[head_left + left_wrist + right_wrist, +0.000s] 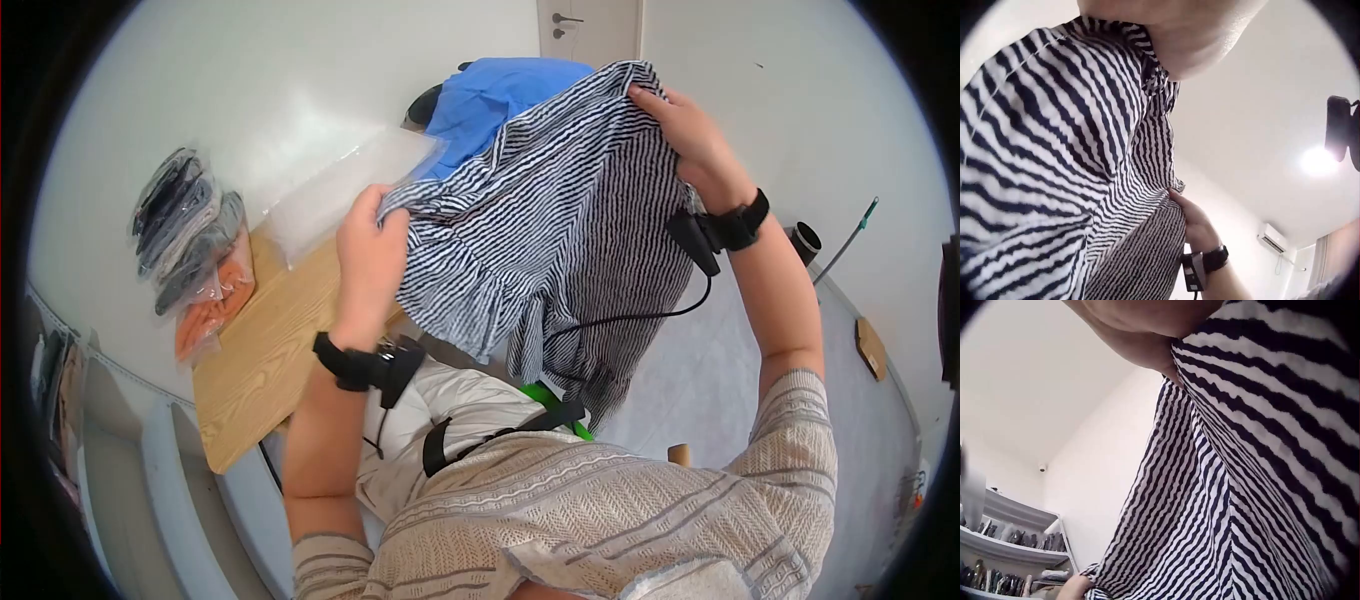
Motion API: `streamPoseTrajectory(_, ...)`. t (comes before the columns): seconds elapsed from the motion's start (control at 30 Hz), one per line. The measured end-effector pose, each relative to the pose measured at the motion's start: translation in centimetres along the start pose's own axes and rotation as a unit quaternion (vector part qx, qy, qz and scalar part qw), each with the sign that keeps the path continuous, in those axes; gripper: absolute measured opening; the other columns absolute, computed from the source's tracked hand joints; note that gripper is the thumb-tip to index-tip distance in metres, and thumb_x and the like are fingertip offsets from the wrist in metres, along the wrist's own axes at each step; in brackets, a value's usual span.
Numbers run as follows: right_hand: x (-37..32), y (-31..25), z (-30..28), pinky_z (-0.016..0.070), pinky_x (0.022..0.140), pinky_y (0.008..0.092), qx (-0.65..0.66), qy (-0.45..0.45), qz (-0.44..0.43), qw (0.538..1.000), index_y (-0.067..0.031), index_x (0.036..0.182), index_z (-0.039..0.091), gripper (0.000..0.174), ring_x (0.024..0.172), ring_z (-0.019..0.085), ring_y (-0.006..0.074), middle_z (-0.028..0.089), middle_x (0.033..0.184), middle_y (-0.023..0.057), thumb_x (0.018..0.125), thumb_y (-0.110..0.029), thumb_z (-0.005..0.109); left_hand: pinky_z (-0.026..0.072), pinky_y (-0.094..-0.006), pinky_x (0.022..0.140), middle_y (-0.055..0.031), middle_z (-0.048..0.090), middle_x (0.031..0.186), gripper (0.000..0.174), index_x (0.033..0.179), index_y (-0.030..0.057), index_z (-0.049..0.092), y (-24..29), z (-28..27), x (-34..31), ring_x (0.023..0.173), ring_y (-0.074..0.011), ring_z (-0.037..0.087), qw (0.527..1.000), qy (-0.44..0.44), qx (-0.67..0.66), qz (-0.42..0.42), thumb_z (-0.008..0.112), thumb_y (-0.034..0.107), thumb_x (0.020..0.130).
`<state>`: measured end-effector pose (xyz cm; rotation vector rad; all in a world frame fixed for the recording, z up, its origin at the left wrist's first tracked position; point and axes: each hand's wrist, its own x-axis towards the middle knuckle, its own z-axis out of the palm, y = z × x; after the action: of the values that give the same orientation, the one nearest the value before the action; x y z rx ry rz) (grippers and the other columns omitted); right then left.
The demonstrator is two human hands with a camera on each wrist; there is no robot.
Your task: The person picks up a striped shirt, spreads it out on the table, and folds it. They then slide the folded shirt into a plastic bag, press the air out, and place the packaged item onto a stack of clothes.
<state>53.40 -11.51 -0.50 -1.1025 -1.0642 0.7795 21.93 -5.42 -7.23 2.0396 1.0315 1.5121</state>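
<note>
A garment (560,190) in navy and white wavy stripes hangs stretched between my two hands, over the table's right end and the floor. My left hand (368,255) grips its gathered left edge, thumb on top. My right hand (697,145) pinches the upper right corner, held higher and farther out than the left. Loose folds drop below toward my lap. The left wrist view shows the striped cloth (1054,125) close up, with the right hand (1194,219) at the far edge. In the right wrist view the cloth (1197,506) slants down to the left hand (1074,589).
A wooden table (265,360) carries a clear plastic bag (340,195) and a blue cloth (500,100) behind the garment. Folded bagged clothes (190,235) are stacked at its left, an orange one (215,305) lowest. Shelves (165,480) stand lower left; a green-tipped stick (850,240) leans right.
</note>
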Motion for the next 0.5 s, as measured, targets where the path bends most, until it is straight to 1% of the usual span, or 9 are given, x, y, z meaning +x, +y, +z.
streamPoseTrajectory(0.03,0.4,0.3,-0.1,0.0504,0.067,0.0261,0.002,0.001,-0.002,1.0,0.0022,0.107,0.06,0.026,0.079,0.064,0.0152,0.068,0.095,0.0076,0.093,-0.018,0.054,0.0439,-0.0289,0.062,-0.0124,0.059,0.073,0.016,0.092,-0.0029,0.058,0.7,0.6,-1.0,0.066,-0.017,0.055,1.0,0.0,0.002,0.003,0.05,0.004,0.079)
streamPoseTrajectory(0.1,0.9,1.0,-0.5,0.0504,0.066,0.0272,0.005,0.009,-0.007,1.0,0.0029,0.105,0.059,0.025,0.078,0.064,0.0158,0.067,0.094,0.0083,0.093,-0.018,0.053,0.0444,-0.0306,0.062,-0.0138,0.058,0.073,0.017,0.092,-0.0024,0.058,2.1,2.0,-3.3,0.065,-0.0206,0.055,0.99,0.104,0.028,0.091,0.053,0.002,0.077)
streamPoseTrajectory(0.17,1.1,1.1,-0.4,0.0491,0.066,0.0271,0.0,0.019,-0.001,1.0,0.0035,0.104,0.059,0.025,0.076,0.063,0.015,0.067,0.092,0.0076,0.093,-0.017,0.052,0.0458,-0.0326,0.064,-0.0152,0.06,0.076,0.018,0.092,-0.0019,0.058,2.2,3.1,-4.7,0.068,-0.0243,0.058,0.99,0.106,0.019,0.088,0.055,0.002,0.075)
streamPoseTrajectory(0.23,1.2,1.2,-0.1,0.0511,0.067,0.0268,-0.028,-0.005,-0.04,0.999,0.0033,0.111,0.057,0.029,0.078,0.064,0.0158,0.067,0.094,0.0083,0.094,-0.019,0.05,0.047,-0.034,0.065,-0.016,0.062,0.078,0.018,0.092,-0.0007,0.059,2.5,4.2,-5.4,0.07,-0.0261,0.061,0.989,0.092,0.05,0.108,0.056,0.003,0.075)
streamPoseTrajectory(0.27,0.6,0.9,0.4,0.0459,0.067,0.0254,-0.05,0.03,-0.043,0.997,0.0025,0.104,0.06,0.025,0.076,0.061,0.0127,0.066,0.09,0.0047,0.093,-0.019,0.052,0.0478,-0.0348,0.066,-0.0171,0.064,0.082,0.021,0.096,-0.0007,0.061,2.7,4.3,-5.5,0.075,-0.0267,0.064,0.995,0.046,0.036,0.081,0.059,0.004,0.075)
streamPoseTrajectory(0.3,0.8,0.8,0.4,0.0459,0.067,0.0254,-0.05,0.028,-0.034,0.998,0.0025,0.104,0.06,0.025,0.076,0.061,0.0127,0.066,0.09,0.0047,0.093,-0.019,0.052,0.0478,-0.0348,0.066,-0.0171,0.064,0.082,0.021,0.096,-0.0007,0.061,3.0,4.1,-5.3,0.075,-0.0267,0.064,0.996,0.043,0.039,0.073,0.059,0.004,0.075)
streamPoseTrajectory(0.37,0.9,0.8,0.3,0.0466,0.067,0.0256,-0.043,-0.047,-0.051,0.997,0.0019,0.103,0.061,0.025,0.076,0.061,0.0123,0.066,0.089,0.0045,0.093,-0.02,0.053,0.048,-0.0341,0.068,-0.0174,0.065,0.085,0.025,0.099,-0.0009,0.063,2.7,3.0,-4.7,0.078,-0.025,0.065,0.997,-0.049,0.057,0.012,0.063,0.006,0.075)
streamPoseTrajectory(0.4,1.2,0.8,0.1,0.0488,0.068,0.0258,-0.042,-0.055,-0.058,0.996,0.0008,0.103,0.062,0.026,0.078,0.062,0.0124,0.067,0.091,0.005,0.092,-0.022,0.054,0.0481,-0.0321,0.071,-0.0166,0.066,0.088,0.027,0.1,-0.0012,0.064,0.4,2.4,-3.9,0.081,-0.022,0.065,0.996,-0.081,0.0,-0.024,0.064,0.006,0.075)
streamPoseTrajectory(0.5,1.8,-1.0,-0.1,0.0515,0.068,0.0268,-0.05,-0.093,-0.064,0.992,-0.0002,0.105,0.063,0.028,0.078,0.064,0.014,0.067,0.093,0.0061,0.092,-0.024,0.056,0.0477,-0.0297,0.073,-0.014,0.068,0.088,0.026,0.1,-0.0012,0.064,0.3,-1.8,-0.8,0.08,-0.0188,0.064,0.998,-0.023,0.041,0.036,0.065,0.005,0.075)
